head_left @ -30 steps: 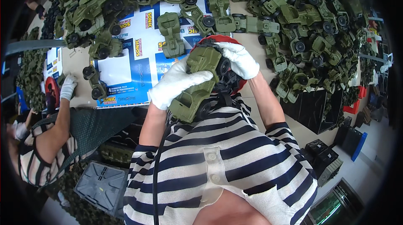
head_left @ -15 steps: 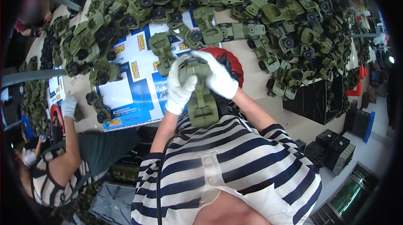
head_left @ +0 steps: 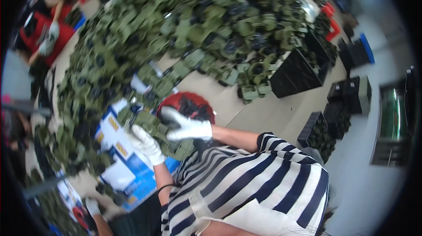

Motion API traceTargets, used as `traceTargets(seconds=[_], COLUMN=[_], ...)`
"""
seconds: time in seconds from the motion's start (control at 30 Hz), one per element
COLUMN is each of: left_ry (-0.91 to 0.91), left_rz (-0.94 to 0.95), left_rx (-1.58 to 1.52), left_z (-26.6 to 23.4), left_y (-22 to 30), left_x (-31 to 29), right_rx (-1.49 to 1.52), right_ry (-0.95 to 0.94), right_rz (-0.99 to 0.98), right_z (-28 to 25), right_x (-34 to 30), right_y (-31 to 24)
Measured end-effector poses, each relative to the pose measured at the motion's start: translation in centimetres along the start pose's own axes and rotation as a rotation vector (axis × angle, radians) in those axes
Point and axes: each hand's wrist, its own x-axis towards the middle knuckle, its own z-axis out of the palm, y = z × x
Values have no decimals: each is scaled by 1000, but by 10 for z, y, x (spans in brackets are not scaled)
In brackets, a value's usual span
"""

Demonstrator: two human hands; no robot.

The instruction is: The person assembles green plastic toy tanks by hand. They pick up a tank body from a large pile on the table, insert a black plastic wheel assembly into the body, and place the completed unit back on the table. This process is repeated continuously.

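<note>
A green toy military truck (head_left: 180, 149) lies slantwise between my gloved hands, in front of my striped shirt. My left hand (head_left: 147, 145), in a white glove, is closed on its left side. Against the truck's right side is my right hand (head_left: 189, 127), also gloved in white, with fingers stretched out and thumb apart. Motion blurs the fingertips and the truck's details. Just beyond my right hand stands a red basin (head_left: 212, 112) with small black parts (head_left: 189, 104) in it.
A large heap of green toy trucks (head_left: 184, 25) covers the table's far side. Blue-and-white printed card (head_left: 145, 165) lies on the left. Black crates (head_left: 296, 75) stand at the right. A co-worker's gloved hand (head_left: 92, 206) is at lower left; another person works at upper left.
The view has swung, so my hands and the truck appear further left and tilted. My right hand's fingers have straightened and spread from their curled hold, while my left stays on the truck.
</note>
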Motion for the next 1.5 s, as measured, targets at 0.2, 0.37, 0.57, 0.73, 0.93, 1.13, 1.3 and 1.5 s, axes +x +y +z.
traceTargets(seconds=[0.2, 0.37, 0.57, 0.73, 0.93, 1.13, 1.3, 1.5], left_ry=[-394, -96, 300, 230, -118, -216, -21, -367], left_rz=[365, 242, -47, -395, -506, -635, -802, -311], left_rx=[370, 574, 1084, 1136, 66, 109, 256, 1505], left_z=[39, -37, -79, -84, -108, -132, -146, -120], left_y=[-13, -34, -62, -83, -103, -101, -104, -9], left_x=[12, 41, 48, 59, 60, 17, -23, -24], right_rx=[411, 457, 406, -26, -250, -1010, -1017, -1145], right_ry=[520, 795, 1103, 1568, 751, 564, 666, 673], right_rz=[-26, -617, -723, -707, -126, 95, 285, 293], right_z=[-56, -187, -404, -459, -271, -164, -151, -169], right_x=[-73, -135, -150, -122, -59, -26, -11, -19], right_y=[10, -81, -300, -291, -99, 49, 65, 62])
